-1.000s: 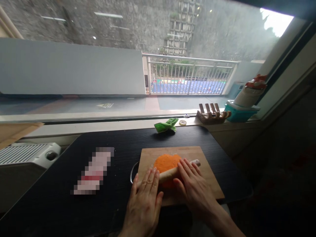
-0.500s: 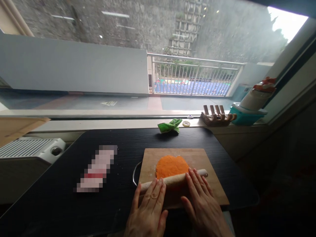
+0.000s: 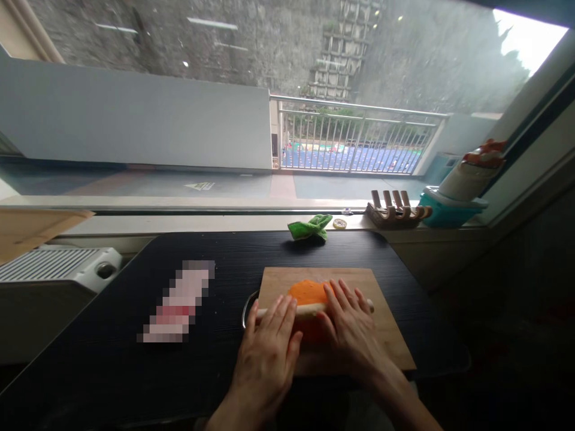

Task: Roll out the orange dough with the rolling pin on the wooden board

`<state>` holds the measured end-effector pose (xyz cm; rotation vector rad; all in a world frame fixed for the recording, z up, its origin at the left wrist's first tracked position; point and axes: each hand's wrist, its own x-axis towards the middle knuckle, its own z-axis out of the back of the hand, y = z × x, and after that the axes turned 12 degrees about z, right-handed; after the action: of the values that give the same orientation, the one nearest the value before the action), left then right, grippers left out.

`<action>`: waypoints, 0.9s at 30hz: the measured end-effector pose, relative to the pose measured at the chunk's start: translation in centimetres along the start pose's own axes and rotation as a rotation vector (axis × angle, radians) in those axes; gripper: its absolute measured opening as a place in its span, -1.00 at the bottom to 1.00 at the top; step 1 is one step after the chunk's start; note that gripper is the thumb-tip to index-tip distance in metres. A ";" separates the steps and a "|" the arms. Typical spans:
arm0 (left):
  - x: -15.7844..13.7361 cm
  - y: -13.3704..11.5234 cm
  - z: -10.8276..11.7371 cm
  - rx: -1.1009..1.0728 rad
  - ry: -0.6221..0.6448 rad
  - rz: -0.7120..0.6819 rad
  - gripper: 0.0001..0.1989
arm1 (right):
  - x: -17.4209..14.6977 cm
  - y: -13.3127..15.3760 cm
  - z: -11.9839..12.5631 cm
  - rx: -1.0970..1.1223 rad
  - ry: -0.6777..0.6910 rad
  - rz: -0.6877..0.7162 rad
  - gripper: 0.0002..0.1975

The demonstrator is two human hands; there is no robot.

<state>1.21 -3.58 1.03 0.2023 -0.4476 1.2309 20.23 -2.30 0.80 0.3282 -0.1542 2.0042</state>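
A black table [image 3: 233,257] is set below the sill [image 3: 215,224], and on its near right part a wooden board [image 3: 386,341] is laid. Both hands are held over this board, reaching in from the near edge. The left hand [image 3: 269,353] is placed over the left part of the pin [image 3: 309,310], with the fingers stretched out flat across it rather than curled around. The right hand [image 3: 354,329] is laid over the right part in the same way, its fingers extended and slightly spread, its thumb pointed inward. The pin's right end is left showing just past the right hand; its left part is mostly covered by the left.

The orange dough [image 3: 309,292] is spread flat on the board between the two hands, and is crossed by the pin. Its bright far part is seen beyond the pin, ahead of the knuckles; its near part is shaded. Its right edge is overlapped by the right fingertips, while its left edge is met by the left fingertips; whether it is touched there cannot be told. A green cloth [image 3: 311,228] is left at the table's far edge, well apart from the hands.
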 end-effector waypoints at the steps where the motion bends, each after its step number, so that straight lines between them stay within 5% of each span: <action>1: -1.3 0.1 0.5 0.008 -0.030 -0.064 -0.52 | -2.1 0.5 0.0 -0.029 -0.033 0.037 -0.47; 4: -3.7 0.2 1.5 0.027 -0.086 -0.171 -0.50 | -5.9 1.6 0.2 -0.094 -0.098 0.117 -0.40; 6: -3.1 0.1 1.2 0.033 -0.071 -0.157 -0.50 | -5.4 1.4 0.3 -0.087 -0.086 0.092 -0.42; 12: 4.7 -0.6 -1.9 -0.082 0.085 0.179 -0.56 | 4.8 -1.6 -0.1 0.027 0.066 -0.130 -0.52; 14: 5.5 -0.5 -2.0 -0.103 0.113 0.201 -0.56 | 5.9 -1.9 -0.1 0.039 0.081 -0.149 -0.51; 22: -3.3 0.4 1.0 -0.029 -0.045 -0.089 -0.51 | -6.1 1.3 0.3 -0.071 -0.101 0.127 -0.38; 24: -3.7 0.4 0.9 -0.002 -0.085 -0.082 -0.50 | -6.1 1.4 0.4 -0.071 -0.091 0.128 -0.38; 27: -2.6 0.4 0.3 0.033 -0.129 -0.009 -0.55 | -1.2 1.1 0.2 0.013 -0.008 0.040 -0.44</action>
<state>0.12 -5.77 0.13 0.3131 -0.5380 1.2211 19.79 -3.88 0.70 0.3440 -0.1538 2.0444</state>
